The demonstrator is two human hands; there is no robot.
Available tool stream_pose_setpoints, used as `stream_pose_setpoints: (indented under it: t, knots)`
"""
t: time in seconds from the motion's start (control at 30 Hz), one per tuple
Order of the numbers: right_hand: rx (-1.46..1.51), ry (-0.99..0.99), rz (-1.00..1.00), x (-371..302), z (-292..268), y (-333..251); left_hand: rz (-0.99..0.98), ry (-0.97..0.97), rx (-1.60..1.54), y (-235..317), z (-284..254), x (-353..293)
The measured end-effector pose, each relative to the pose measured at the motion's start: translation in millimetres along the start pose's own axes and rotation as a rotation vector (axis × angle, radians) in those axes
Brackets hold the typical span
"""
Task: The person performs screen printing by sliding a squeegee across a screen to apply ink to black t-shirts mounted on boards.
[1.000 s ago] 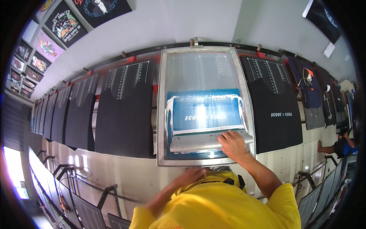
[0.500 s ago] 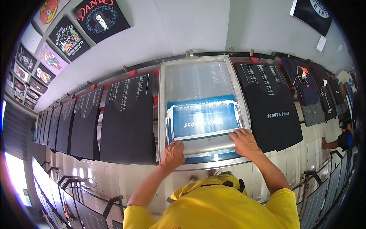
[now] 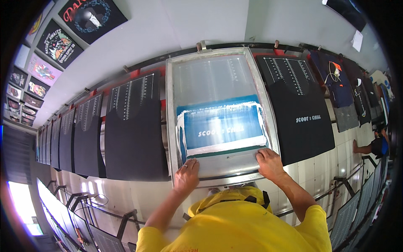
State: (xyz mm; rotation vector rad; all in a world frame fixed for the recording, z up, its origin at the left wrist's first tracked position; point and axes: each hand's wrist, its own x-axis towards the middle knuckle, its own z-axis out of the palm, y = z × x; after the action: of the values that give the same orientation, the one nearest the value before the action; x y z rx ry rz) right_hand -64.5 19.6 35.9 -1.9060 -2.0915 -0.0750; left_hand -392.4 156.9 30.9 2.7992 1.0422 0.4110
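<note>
A metal-framed printing screen (image 3: pixel 170 126) lies flat over a platen in front of me. Its mesh carries a blue stencil patch (image 3: pixel 222 126) with white ink smeared round it. A long grey squeegee (image 3: pixel 226 161) lies across the near end of the screen. My left hand (image 3: pixel 186 176) grips the squeegee's left end and my right hand (image 3: pixel 270 164) grips its right end. Both hands sit close to the frame's near rail.
Black shirts lie on a row of platens: a plain one (image 3: pixel 134 138) to the left, one with a white print (image 3: pixel 306 126) to the right. Printed shirts (image 3: pixel 90 14) hang on the wall. Another person (image 3: pixel 373 147) is at the far right. Metal racks (image 3: pixel 105 218) stand below.
My left hand came up from near my body and took the squeegee's left end. The squeegee has come toward me to the screen's near end.
</note>
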Motion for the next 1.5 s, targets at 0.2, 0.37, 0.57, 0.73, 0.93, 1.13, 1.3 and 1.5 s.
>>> stream_pose_setpoints:
  t: [0.2, 0.37, 0.57, 0.73, 0.93, 1.13, 1.3, 1.5]
  knots:
    - [-0.074, -0.031, 0.011, 57.5, 15.7, 36.0, 0.073, 0.055, -0.012, -40.0, 10.0, 70.1]
    - [-0.069, -0.068, 0.031, 117.1, 14.5, 62.4, 0.042, -0.059, 0.027, -66.9, -4.2, 134.7]
    - [-0.021, -0.099, 0.053, 119.1, 3.8, 61.3, -0.032, -0.186, 0.016, -67.2, -12.8, 127.3]
    - [0.034, -0.121, 0.073, 44.3, -15.0, 15.8, -0.014, -0.114, -0.032, -28.3, -25.7, 59.8]
    - [0.019, -0.054, 0.032, 9.4, -8.5, -4.3, 0.005, -0.024, -0.029, -12.0, -9.5, 14.0]
    - [-0.025, -0.073, 0.032, 47.8, 11.3, 22.8, 0.042, -0.04, -0.007, -36.5, -3.2, 56.8]
    - [-0.05, -0.137, 0.037, 107.2, 9.5, 55.5, 0.037, -0.073, -0.03, -66.6, 1.3, 117.9]
    - [-0.031, -0.093, 0.032, 123.5, 1.6, 62.8, 0.028, -0.079, -0.003, -72.3, -11.6, 140.7]
